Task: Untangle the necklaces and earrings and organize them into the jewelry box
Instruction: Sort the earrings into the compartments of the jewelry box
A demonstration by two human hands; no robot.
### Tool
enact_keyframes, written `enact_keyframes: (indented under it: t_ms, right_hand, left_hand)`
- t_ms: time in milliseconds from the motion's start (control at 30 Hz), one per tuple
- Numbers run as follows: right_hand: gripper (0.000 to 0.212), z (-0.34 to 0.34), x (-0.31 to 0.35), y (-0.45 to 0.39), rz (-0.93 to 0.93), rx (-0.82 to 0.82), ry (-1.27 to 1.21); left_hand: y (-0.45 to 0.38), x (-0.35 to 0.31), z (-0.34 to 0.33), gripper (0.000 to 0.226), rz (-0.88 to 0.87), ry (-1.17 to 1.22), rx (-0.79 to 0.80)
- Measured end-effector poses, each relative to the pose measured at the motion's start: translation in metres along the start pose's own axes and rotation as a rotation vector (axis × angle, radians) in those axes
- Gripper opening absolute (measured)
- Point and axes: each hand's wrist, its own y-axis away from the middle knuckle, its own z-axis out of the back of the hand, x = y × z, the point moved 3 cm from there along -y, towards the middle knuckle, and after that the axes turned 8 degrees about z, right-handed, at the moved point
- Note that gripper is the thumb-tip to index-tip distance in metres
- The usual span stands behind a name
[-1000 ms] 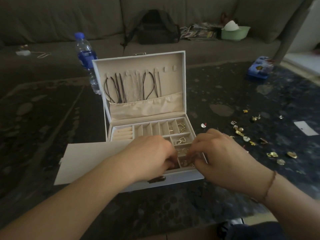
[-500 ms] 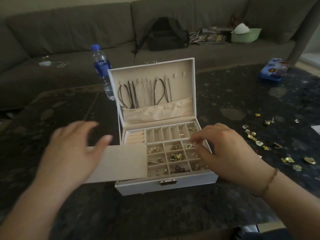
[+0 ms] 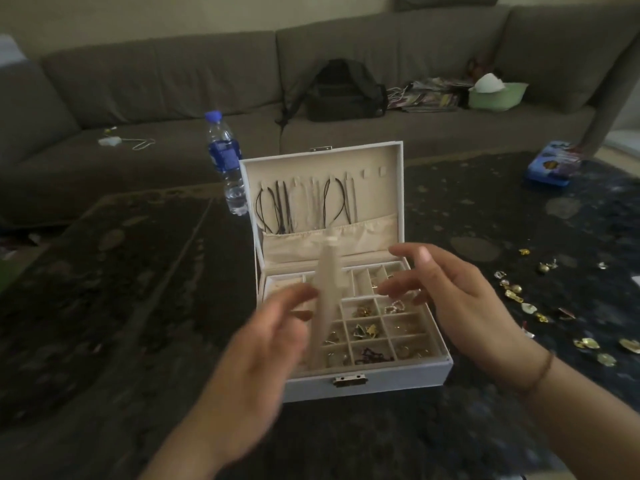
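Note:
A white jewelry box [image 3: 367, 382] stands open on the dark table, its lid [image 3: 384, 157] upright. Dark cord necklaces [image 3: 277, 206] hang inside the lid above a fabric pocket. Earrings [image 3: 365, 330] lie in the small compartments of the tray. A pale inner flap [image 3: 327, 289] stands on edge over the left half of the tray. My left hand [image 3: 263, 344], blurred, touches the flap's left face with fairly straight fingers. Spread open, my right hand [image 3: 460, 306] hovers over the right side of the tray and holds nothing. More gold earrings [image 3: 516, 292] lie loose on the table to the right.
A water bottle [image 3: 225, 161] stands just left of the lid. A blue tin [image 3: 550, 164] sits at the table's far right. On the sofa behind are a black backpack [image 3: 343, 91], magazines and a green bowl [image 3: 498, 95].
The flap lay flat to the left of the box; it now stands upright with my left hand against it. My right hand has lifted off the compartments and opened.

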Motion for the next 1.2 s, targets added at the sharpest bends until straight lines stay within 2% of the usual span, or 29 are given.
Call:
enact_keyframes:
  t_ms: [100,167,267,333,367,467,533,600,700,733,800,900,1000,1100,1200]
  right_hand:
    - [0.038,0.005,-0.002,-0.005,-0.095,0.015,-0.068]
    - [0.032,0.009,-0.007,-0.007,-0.137,0.039,-0.003]
    - [0.035,0.021,-0.019,-0.005,-0.179,0.108,0.364]
    - [0.039,0.028,-0.024,-0.002,-0.195,0.194,0.641]
    - [0.042,0.029,-0.028,0.000,-0.211,0.231,0.679]
    - [0.050,0.028,-0.038,0.006,-0.243,0.258,0.589]
    - [0.052,0.025,-0.041,0.010,-0.179,0.235,0.595]
    - [0.046,0.021,-0.042,0.017,-0.080,0.218,0.679]
    - [0.039,0.017,-0.043,0.026,0.000,0.206,0.752]
    - [0.036,0.016,-0.043,0.028,0.023,0.197,0.756]
    - [0.032,0.015,-0.043,0.029,0.081,0.174,0.785]
    - [0.030,0.015,-0.045,0.031,0.142,0.163,0.836]
    - [0.033,0.015,-0.045,0.032,0.197,0.191,0.852]
    - [0.040,0.016,-0.045,0.034,0.228,0.258,0.862]
    - [0.047,0.032,-0.044,0.036,0.189,0.240,0.801]
  left_hand:
    - [0.010,0.000,-0.032,0.073,-0.209,-0.553,0.069]
    - [0.013,0.001,-0.039,0.073,-0.303,-0.718,0.039]
    - [0.004,0.011,-0.042,0.075,-0.287,-0.761,0.001]
    - [0.002,0.019,-0.046,0.066,-0.326,-0.830,-0.006]
    - [0.002,0.022,-0.048,0.060,-0.358,-0.889,-0.013]
    - [-0.002,0.021,-0.055,0.051,-0.417,-0.979,0.001]
    - [-0.006,0.021,-0.063,0.055,-0.423,-0.983,0.009]
    - [-0.012,0.013,-0.074,0.072,-0.354,-1.101,-0.004]
    - [-0.028,0.003,-0.087,0.109,-0.172,-1.191,0.051]
    - [-0.032,0.004,-0.089,0.113,-0.166,-1.228,0.070]
    - [-0.037,0.003,-0.093,0.108,-0.236,-1.299,0.063]
    - [-0.038,0.010,-0.094,0.088,-0.208,-1.346,0.093]
    - [-0.039,0.017,-0.093,0.078,-0.178,-1.327,0.137]
    - [-0.041,0.015,-0.092,0.073,-0.228,-1.210,0.177]
    - [-0.034,0.009,-0.094,0.080,-0.201,-1.257,0.221]
